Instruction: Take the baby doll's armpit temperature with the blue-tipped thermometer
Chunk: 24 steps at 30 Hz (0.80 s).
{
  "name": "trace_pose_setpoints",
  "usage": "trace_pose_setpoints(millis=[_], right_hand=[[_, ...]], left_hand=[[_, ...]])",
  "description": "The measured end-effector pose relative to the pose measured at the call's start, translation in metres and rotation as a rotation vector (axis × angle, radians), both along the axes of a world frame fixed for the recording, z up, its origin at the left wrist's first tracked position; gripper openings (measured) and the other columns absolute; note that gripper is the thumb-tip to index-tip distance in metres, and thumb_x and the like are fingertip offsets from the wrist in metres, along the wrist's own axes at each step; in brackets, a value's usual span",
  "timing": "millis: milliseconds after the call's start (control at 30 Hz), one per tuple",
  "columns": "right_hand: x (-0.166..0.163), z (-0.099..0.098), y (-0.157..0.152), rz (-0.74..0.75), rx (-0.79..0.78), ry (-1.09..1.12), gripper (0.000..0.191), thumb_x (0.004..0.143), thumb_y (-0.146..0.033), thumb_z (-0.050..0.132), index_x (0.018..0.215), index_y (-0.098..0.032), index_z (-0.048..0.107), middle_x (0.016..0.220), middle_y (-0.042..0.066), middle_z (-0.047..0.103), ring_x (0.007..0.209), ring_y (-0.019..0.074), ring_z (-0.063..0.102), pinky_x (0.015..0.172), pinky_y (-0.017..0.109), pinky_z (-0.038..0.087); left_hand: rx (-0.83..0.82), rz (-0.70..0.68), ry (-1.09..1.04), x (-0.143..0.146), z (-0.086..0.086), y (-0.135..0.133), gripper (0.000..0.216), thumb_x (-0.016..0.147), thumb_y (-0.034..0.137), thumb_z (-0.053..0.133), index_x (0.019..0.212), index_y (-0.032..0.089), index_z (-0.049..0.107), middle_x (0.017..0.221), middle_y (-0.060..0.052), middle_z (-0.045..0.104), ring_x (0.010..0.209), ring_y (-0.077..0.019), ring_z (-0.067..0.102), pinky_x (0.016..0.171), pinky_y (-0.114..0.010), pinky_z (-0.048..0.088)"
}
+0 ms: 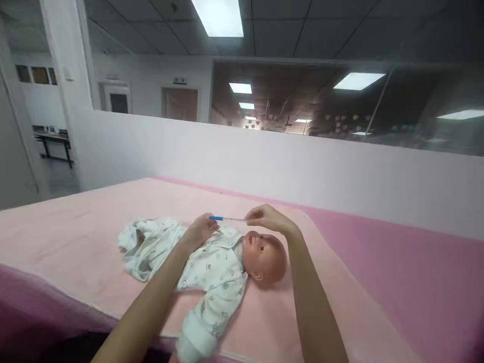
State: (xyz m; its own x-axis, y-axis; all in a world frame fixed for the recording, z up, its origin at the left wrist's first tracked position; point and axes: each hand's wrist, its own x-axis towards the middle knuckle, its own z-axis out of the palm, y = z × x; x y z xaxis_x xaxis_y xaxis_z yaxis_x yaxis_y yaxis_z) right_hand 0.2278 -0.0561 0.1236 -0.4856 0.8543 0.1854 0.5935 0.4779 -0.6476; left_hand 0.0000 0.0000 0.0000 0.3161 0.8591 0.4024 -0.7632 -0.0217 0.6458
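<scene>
Forearms (pixel 321 307) crossed the near edge of the bed (pixel 94 217); fingers of the left hand (pixel 200 231) and right hand (pixel 269 218) pinched a blue-ended rod (pixel 216 218) at both ends, apparently steadying it near the doll (pixel 212 262).

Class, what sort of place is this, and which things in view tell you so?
Probably a childcare training room, though nothing readable confirms it: a clothed baby doll lies on a pink cover, and beyond the white wall are doors and ceiling light panels.
</scene>
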Motion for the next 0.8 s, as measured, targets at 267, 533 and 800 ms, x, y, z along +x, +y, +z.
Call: trace_pose_setpoints(millis=[267,533,800], right_hand=[[-0.005,0.023,-0.030,-0.143,0.241,0.028,0.015,0.074,-0.024,0.058,0.080,-0.017,0.070,0.090,0.004,0.070,0.086,0.0173,0.062,0.077,0.026,0.046],[0.024,-0.008,-0.125,-0.461,0.424,0.129,0.021,0.078,-0.035,0.056,0.085,-0.021,0.070,0.090,0.004,0.070,0.085,0.0203,0.064,0.076,0.030,0.049],[0.036,-0.155,-0.185,-0.802,0.432,-0.076,0.032,0.082,-0.038,0.044,0.076,-0.022,0.072,0.072,0.006,0.070,0.068,0.0208,0.065,0.063,0.029,0.050]], left_hand=[[0.007,0.131,0.140,0.005,0.004,-0.008,0.026,0.056,0.031,0.078,0.074,0.014,0.067,0.062,0.000,0.060,0.059,-0.0110,0.053,0.068,-0.027,0.042],[0.399,0.093,1.045,0.014,0.012,-0.021,0.035,0.063,0.034,0.072,0.091,0.014,0.071,0.070,-0.004,0.064,0.061,-0.0128,0.051,0.051,-0.022,0.034],[0.513,0.080,1.070,0.015,0.012,-0.022,0.030,0.067,0.037,0.067,0.088,0.016,0.072,0.085,-0.007,0.068,0.073,-0.0173,0.057,0.060,-0.024,0.041]])
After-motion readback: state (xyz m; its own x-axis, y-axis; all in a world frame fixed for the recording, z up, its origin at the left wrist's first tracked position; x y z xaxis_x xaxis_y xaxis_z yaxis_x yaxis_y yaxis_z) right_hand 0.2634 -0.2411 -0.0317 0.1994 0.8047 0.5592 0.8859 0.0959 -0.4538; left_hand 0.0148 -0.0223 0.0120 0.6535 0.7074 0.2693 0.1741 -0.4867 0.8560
